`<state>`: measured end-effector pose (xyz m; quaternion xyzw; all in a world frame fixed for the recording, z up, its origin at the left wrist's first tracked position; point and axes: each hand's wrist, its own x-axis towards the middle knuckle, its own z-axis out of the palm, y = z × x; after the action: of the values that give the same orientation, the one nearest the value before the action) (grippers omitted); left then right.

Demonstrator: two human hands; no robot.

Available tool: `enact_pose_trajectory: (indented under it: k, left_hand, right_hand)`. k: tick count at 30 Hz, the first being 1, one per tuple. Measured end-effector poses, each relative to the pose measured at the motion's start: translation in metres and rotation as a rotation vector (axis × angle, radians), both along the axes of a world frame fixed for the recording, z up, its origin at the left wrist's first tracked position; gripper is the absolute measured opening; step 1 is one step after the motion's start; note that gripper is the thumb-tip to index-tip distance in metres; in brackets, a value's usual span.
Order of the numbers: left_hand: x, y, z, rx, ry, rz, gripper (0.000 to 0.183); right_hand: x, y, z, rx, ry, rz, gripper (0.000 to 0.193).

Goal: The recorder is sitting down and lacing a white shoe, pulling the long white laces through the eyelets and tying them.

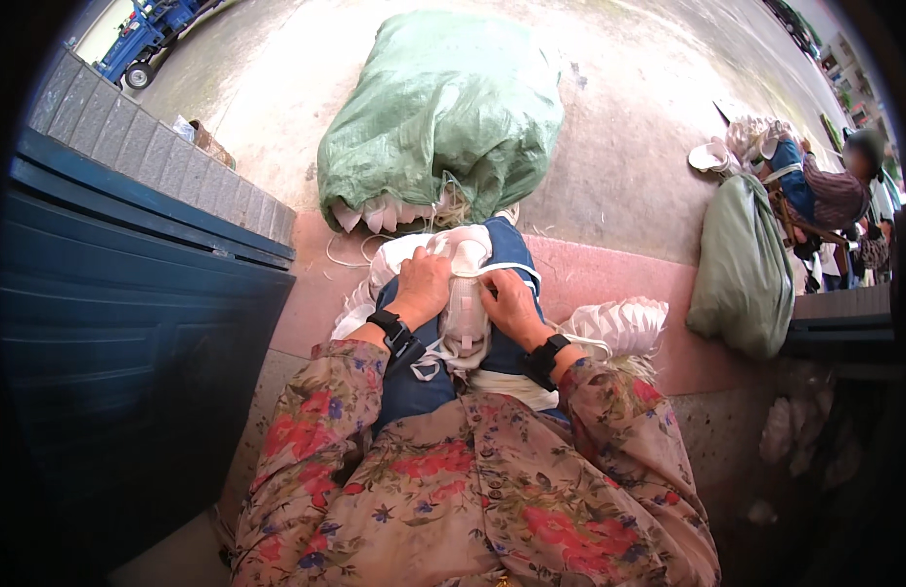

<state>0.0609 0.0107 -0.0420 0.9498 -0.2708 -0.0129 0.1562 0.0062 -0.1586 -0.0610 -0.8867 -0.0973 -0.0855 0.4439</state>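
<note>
A white shoe upper [465,315] lies lengthwise between my thighs, on blue cloth covering my lap. My left hand [422,286] is closed on its upper left side, the fingers curled near the opening. From the other side my right hand [512,301] pinches a thin white lace [470,276] across the upper; its fingertips partly hide the lace. Loose white lace loops [429,365] hang by the near end. More white uppers [386,259] rest beyond my left hand, partly covered by it.
A large green woven sack [453,98] stands ahead, pale pieces showing at its mouth. A stack of white uppers [621,325] lies to the right, near another green sack [742,269] and a seated person [830,191]. A dark blue door [130,342] stands at left.
</note>
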Motion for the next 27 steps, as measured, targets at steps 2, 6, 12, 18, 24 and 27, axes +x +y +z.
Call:
enact_pose_trajectory:
  k: [2, 6, 12, 18, 24, 27]
  left_hand:
    - [0.0, -0.002, 0.0, -0.012, 0.004, 0.002, 0.01]
    - [0.004, -0.007, 0.004, 0.116, 0.089, 0.042, 0.015]
    - [-0.016, -0.005, 0.01, -0.006, 0.032, 0.089, 0.019]
    - [-0.02, 0.015, 0.004, -0.071, 0.142, 0.099, 0.031]
    - [-0.023, 0.008, 0.01, -0.042, 0.08, 0.064, 0.019]
    - [-0.03, 0.011, 0.003, 0.041, -0.023, 0.084, 0.021]
  right_hand:
    - [0.001, 0.0, 0.0, -0.015, 0.0, 0.02, 0.011]
    - [0.01, 0.006, 0.017, -0.568, -0.071, 0.211, 0.012]
    - [0.027, -0.005, 0.03, -0.755, -0.194, 0.384, 0.008]
    - [-0.016, 0.044, 0.099, 0.017, -0.158, 0.453, 0.016]
    - [0.011, 0.034, 0.021, 0.038, 0.246, -0.021, 0.015]
    - [0.016, 0.034, 0.002, -0.142, 0.279, 0.06, 0.017]
